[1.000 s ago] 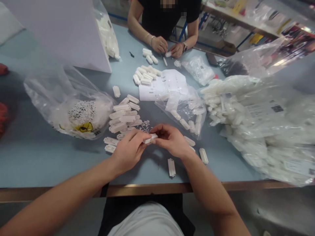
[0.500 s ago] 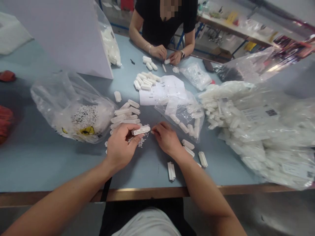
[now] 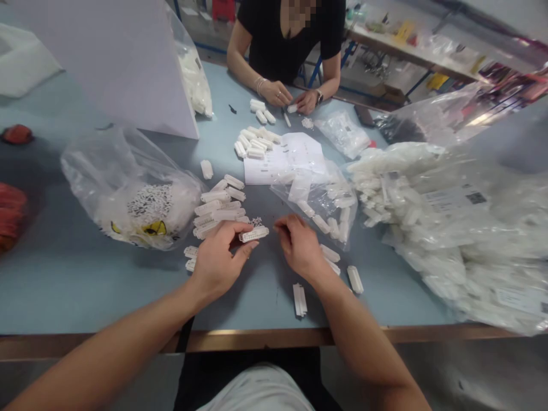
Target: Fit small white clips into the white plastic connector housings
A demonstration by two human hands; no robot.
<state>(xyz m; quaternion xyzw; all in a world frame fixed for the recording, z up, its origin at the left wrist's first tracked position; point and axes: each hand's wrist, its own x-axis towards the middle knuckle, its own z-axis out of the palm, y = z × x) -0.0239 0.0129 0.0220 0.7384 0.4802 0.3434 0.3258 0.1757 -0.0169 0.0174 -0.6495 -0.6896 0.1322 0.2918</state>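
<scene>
Above the flat blue-grey bench (image 3: 103,297), the left hand (image 3: 219,251) grips an elongated, perforated white plastic block (image 3: 255,234); the right hand (image 3: 299,246) is curled nearby, contents unclear: apparently fine handwork, next calling for precision.

Table (image 3: 85,285) open near left; plastic bag (image 3: 98,165), white pieces (image 3: 219,214) bar way ahead

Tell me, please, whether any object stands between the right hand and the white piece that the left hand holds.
Nothing visible stands between the right hand and the white piece held in the left hand; only tabletop shows in the gap. The small white bits lie just beyond the piece, not in between.
</scene>
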